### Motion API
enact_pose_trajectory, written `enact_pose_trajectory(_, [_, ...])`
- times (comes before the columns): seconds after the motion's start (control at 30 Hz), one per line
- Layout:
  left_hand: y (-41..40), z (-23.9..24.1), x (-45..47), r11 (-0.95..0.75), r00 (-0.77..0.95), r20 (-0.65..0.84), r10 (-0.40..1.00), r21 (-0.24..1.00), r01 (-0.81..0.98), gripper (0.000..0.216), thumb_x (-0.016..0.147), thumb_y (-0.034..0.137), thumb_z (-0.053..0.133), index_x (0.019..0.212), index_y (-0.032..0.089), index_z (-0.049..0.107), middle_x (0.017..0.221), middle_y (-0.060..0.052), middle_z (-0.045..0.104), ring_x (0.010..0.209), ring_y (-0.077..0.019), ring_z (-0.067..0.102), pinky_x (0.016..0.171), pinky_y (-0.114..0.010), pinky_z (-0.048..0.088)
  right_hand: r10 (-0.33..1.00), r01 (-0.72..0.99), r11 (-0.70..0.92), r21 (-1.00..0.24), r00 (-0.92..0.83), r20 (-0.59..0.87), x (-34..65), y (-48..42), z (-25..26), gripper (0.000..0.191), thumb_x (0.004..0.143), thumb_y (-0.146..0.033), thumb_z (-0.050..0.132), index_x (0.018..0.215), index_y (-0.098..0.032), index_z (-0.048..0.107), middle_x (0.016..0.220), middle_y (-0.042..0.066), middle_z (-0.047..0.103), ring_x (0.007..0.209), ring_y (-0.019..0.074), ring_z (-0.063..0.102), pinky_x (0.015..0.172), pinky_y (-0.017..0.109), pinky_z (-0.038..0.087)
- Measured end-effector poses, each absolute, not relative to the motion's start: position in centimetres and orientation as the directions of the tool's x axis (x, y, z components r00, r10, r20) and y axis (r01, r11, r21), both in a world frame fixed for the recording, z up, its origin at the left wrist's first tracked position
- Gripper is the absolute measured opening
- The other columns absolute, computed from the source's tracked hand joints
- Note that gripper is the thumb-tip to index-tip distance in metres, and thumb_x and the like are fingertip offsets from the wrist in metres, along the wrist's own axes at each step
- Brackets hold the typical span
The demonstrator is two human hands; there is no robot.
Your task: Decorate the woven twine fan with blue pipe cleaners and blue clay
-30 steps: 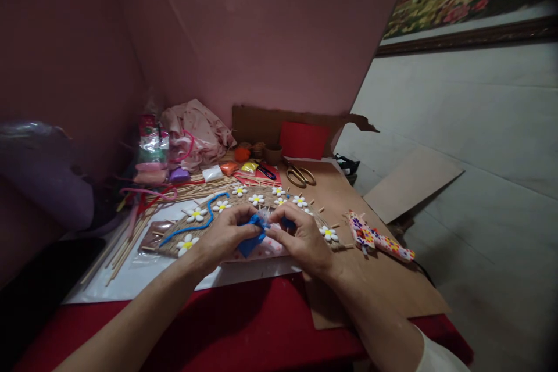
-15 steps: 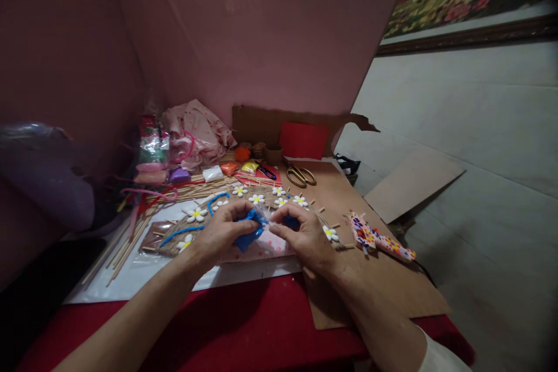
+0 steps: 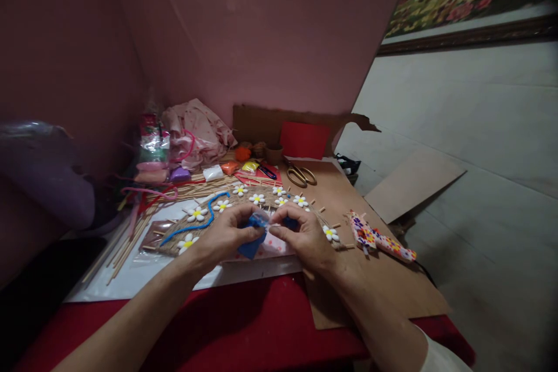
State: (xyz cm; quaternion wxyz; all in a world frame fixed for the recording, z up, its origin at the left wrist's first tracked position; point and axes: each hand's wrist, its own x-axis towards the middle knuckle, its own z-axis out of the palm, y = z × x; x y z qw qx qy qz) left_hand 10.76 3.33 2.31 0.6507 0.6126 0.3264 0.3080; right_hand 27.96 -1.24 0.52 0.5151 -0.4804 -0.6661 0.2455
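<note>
Between my hands is a small clear plastic packet (image 3: 253,242) with blue clay inside. My left hand (image 3: 233,233) pinches its left side with thumb and fingers. My right hand (image 3: 303,235) grips at the packet's clear edge, thumb against fingertips; a bit of blue shows by its fingers. Beneath both hands lies an arched twine-wrapped piece (image 3: 174,238) with sticks poking out round its edge. White clay flowers with yellow centres (image 3: 196,214) sit on it, and a wavy blue clay strand (image 3: 212,209) runs along its left part. Pink dotted fabric (image 3: 272,246) shows below the packet.
Gold-handled scissors (image 3: 300,175) rest on a cardboard sheet (image 3: 375,285) at right, near a flower-patterned glue gun-like object (image 3: 381,238). Thin wooden sticks (image 3: 126,250) lie at left. Behind are clay packets (image 3: 229,168), a blue cutter (image 3: 267,172) and pink cloth (image 3: 198,133).
The packet has shifted and turned slightly between my fingers. My left hand has moved a little, uncovering more of the blue strand and a flower. Everything else stays put.
</note>
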Motion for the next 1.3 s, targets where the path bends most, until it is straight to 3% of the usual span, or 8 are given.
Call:
enact_pose_trajectory(0.27, [3.2,2.08,10.99,-0.031,0.609,-0.019,0.793,0.997,0.071,0.029,0.07,0.041,0.067,0.084,0.015,0.065,0.073,-0.002,0.061,0.062,-0.0107,0.052,0.056,-0.022,0.042,0.884,0.435,0.451,-0.78,-0.096,0.458,27.72,-1.67,0.89,0.006,0.076,-0.015,0.065,0.073,-0.019,0.061,0.076,0.0,0.056,0.074,0.0144,0.053,0.067,0.027,0.041])
enact_pose_trajectory(0.43, [3.5,1.73,10.79,-0.044,0.606,-0.001,0.796,0.997,0.06,0.033,0.069,0.04,0.069,0.092,0.016,0.066,0.074,-0.002,0.06,0.063,-0.0112,0.053,0.056,-0.021,0.042,0.875,0.382,0.445,-0.81,0.005,0.484,27.88,-1.73,0.76,0.009,0.075,-0.015,0.064,0.082,-0.02,0.06,0.074,-0.002,0.059,0.071,0.0135,0.055,0.066,0.026,0.043])
enact_pose_trajectory(0.7, [3.6,1.58,10.87,-0.013,0.569,-0.015,0.822,0.999,0.045,0.032,0.069,0.041,0.069,0.088,0.016,0.065,0.07,-0.001,0.06,0.059,-0.0107,0.052,0.054,-0.022,0.04,0.856,0.438,0.472,-0.765,-0.019,0.517,27.95,-1.62,0.62,0.008,0.077,-0.018,0.064,0.085,-0.02,0.065,0.079,0.001,0.061,0.076,0.0156,0.057,0.068,0.028,0.043])
enact_pose_trajectory(0.97, [3.53,1.72,10.9,-0.157,0.574,0.098,0.813,0.986,0.054,0.025,0.074,0.039,0.065,0.084,0.016,0.066,0.073,-0.001,0.06,0.064,-0.0109,0.051,0.058,-0.021,0.041,0.858,0.359,0.491,-0.794,-0.042,0.511,27.81,-1.72,1.07,0.007,0.076,-0.016,0.065,0.082,-0.02,0.067,0.079,0.001,0.059,0.076,0.0152,0.055,0.069,0.028,0.043])
enact_pose_trajectory(1.17, [3.33,2.2,11.1,-0.269,0.6,0.156,0.785,0.958,0.103,0.025,0.078,0.039,0.061,0.084,0.015,0.067,0.076,-0.002,0.063,0.068,-0.0122,0.054,0.062,-0.022,0.043,0.877,0.391,0.465,-0.794,-0.082,0.473,27.54,-1.71,0.8,0.006,0.077,-0.014,0.063,0.079,-0.018,0.066,0.076,0.001,0.057,0.074,0.0154,0.053,0.068,0.029,0.041])
enact_pose_trajectory(1.3, [3.51,2.14,11.05,-0.226,0.581,0.146,0.801,0.972,0.068,0.025,0.075,0.035,0.065,0.087,0.014,0.067,0.076,-0.002,0.063,0.067,-0.0115,0.054,0.061,-0.022,0.043,0.887,0.274,0.445,-0.852,-0.007,0.461,27.75,-1.69,0.44,0.005,0.077,-0.02,0.065,0.082,-0.019,0.064,0.077,0.001,0.058,0.075,0.0148,0.054,0.069,0.028,0.042])
